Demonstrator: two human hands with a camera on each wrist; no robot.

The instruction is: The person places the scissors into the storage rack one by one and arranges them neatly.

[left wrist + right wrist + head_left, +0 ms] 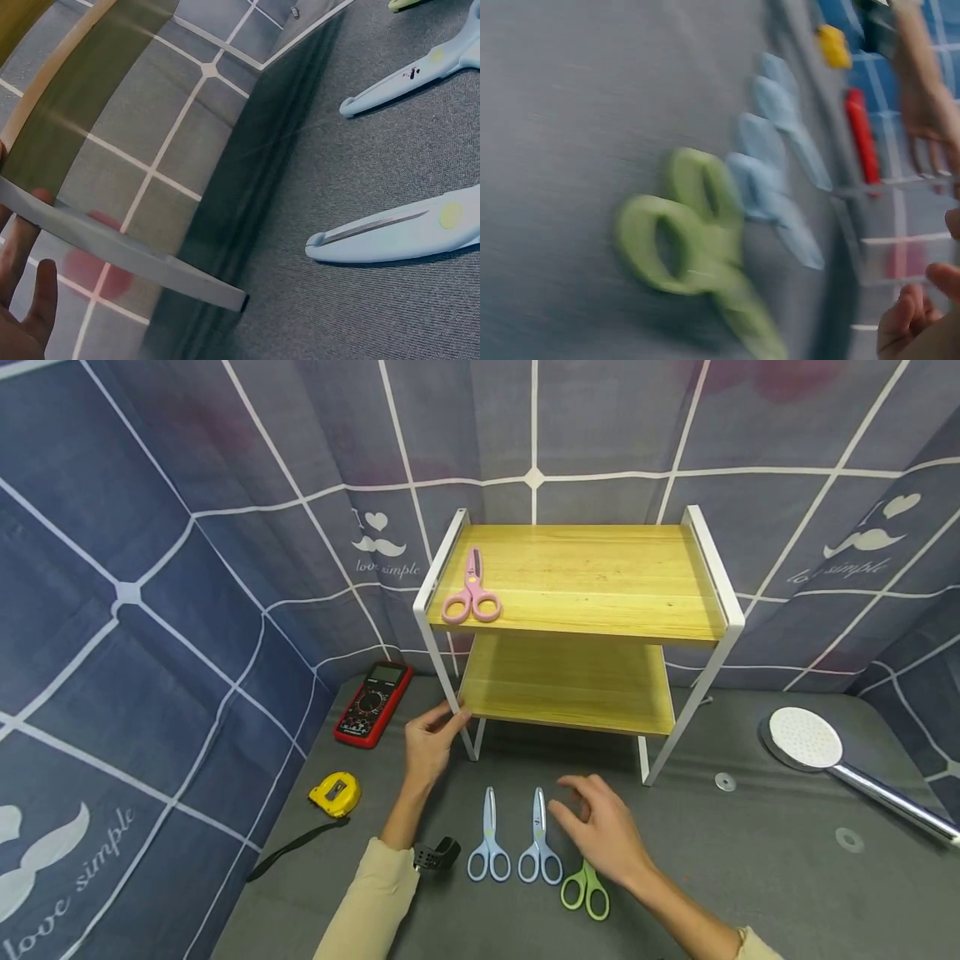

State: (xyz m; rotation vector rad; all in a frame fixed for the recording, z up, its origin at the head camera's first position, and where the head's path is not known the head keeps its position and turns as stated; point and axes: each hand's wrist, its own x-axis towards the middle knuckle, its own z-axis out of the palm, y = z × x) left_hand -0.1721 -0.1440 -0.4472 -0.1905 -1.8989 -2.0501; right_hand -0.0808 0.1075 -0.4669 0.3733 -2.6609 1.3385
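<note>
My left hand (431, 745) holds the front left leg of a two-tier shelf (573, 681), right beside the lower board's corner. In the left wrist view its fingers (21, 251) are at the white metal leg (142, 255). My right hand (603, 827) hovers over the table with loosely bent fingers and nothing in them. Below it lie green scissors (587, 891), their blades partly hidden by the hand. Two light blue scissors (489, 852) (540, 852) lie side by side to its left, points toward the shelf. Pink scissors (472, 593) rest on the top board's left end.
At the back left lies a red multimeter (372, 704), with a yellow tape measure (335, 794) and its black strap nearer. A shower head (806, 740) with a chrome handle lies at the right. Two washer-like discs (724, 782) (849, 840) are on the grey table. Patterned curtains surround it.
</note>
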